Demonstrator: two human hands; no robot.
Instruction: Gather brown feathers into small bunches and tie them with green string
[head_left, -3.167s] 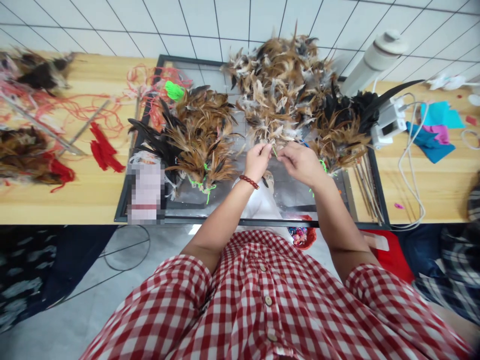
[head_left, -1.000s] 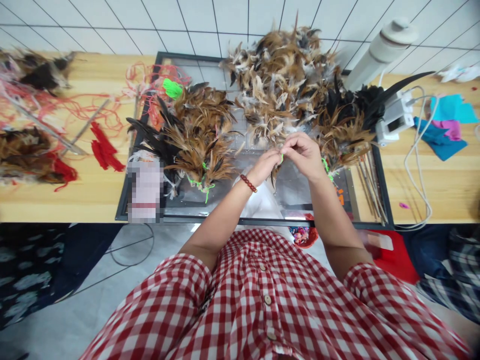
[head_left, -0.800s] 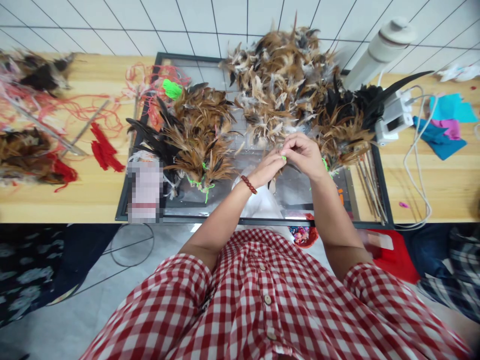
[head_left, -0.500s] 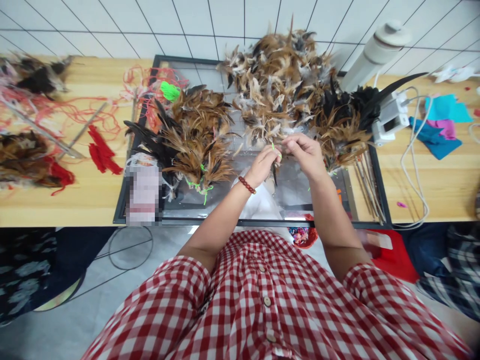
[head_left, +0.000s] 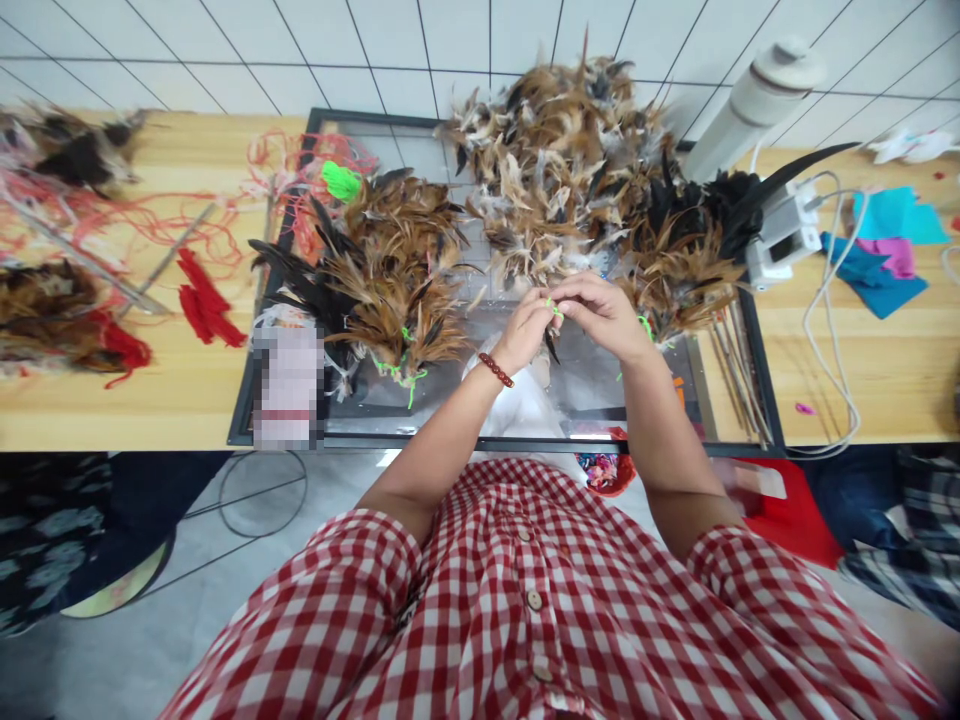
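Observation:
Over the front middle of a black-framed tray (head_left: 442, 441), my left hand (head_left: 527, 332) is closed on a small feather bundle (head_left: 553, 345), mostly hidden by the fingers. Bright green string (head_left: 553, 308) shows between my fingertips. My right hand (head_left: 602, 315) meets the left, its thumb and forefinger pinched together at the string. Behind both hands rises a large heap of brown and white feathers (head_left: 555, 170). Brown feather bundles tied with green string (head_left: 405, 270) lie to the left, and more brown feathers (head_left: 679, 270) lie to the right.
A pale cylinder (head_left: 754, 105) and white charger (head_left: 784, 235) with cables stand at the right. Thin sticks (head_left: 739, 375) lie near the tray's right edge. Red fabric strips (head_left: 206, 300), pink string (head_left: 202, 225) and blue cloth (head_left: 874, 275) are farther out. People's clothing shows at both sides.
My right hand has moved slightly left, and its fingers have closed in against my left hand at the green string. The left hand has barely moved.

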